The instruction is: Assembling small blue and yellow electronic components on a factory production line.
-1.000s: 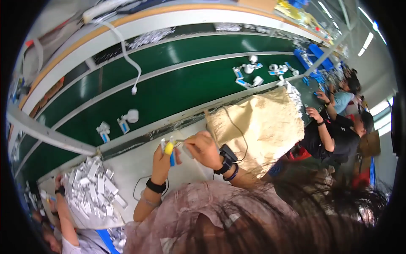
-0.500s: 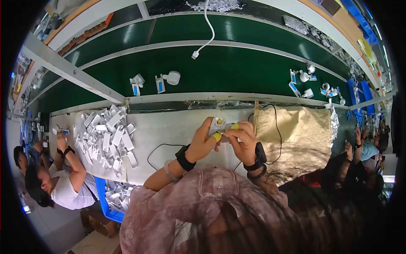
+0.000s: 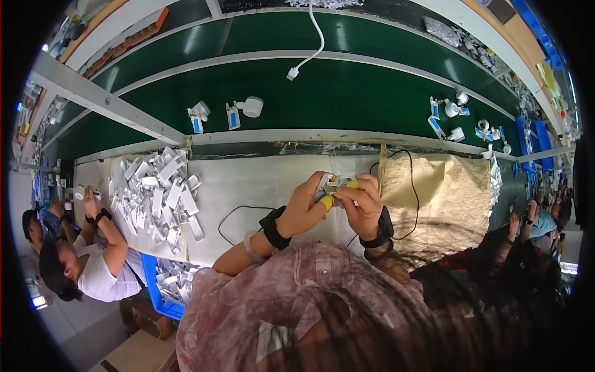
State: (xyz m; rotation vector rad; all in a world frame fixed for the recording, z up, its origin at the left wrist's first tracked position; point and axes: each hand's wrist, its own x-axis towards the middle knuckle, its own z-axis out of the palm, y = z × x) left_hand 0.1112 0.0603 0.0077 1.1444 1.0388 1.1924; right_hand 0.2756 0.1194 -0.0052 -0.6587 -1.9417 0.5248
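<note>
Above the work table, my left hand [image 3: 302, 209] is closed around a small white plastic part [image 3: 330, 180]. Yellow coverings show on some of my fingertips. My right hand [image 3: 364, 203] meets it from the other side, with thumb and forefinger pinched together against the part. Whatever tiny piece sits in that pinch is hidden by the fingers. To the left lies a large heap of white plastic housings [image 3: 162, 193].
Behind the table runs a green conveyor belt [image 3: 297, 111] carrying white lamp-like assemblies [image 3: 251, 106]. A white cable [image 3: 319, 37] hangs over it. Brown paper [image 3: 434, 198] and a black cord cover the right. A blue bin [image 3: 153, 291] stands lower left; a co-worker [image 3: 102, 270] sits beyond.
The part in my left hand has tilted, and both hands have shifted slightly right in the picture. My right fingers still press against it. The whole view has moved a little.
</note>
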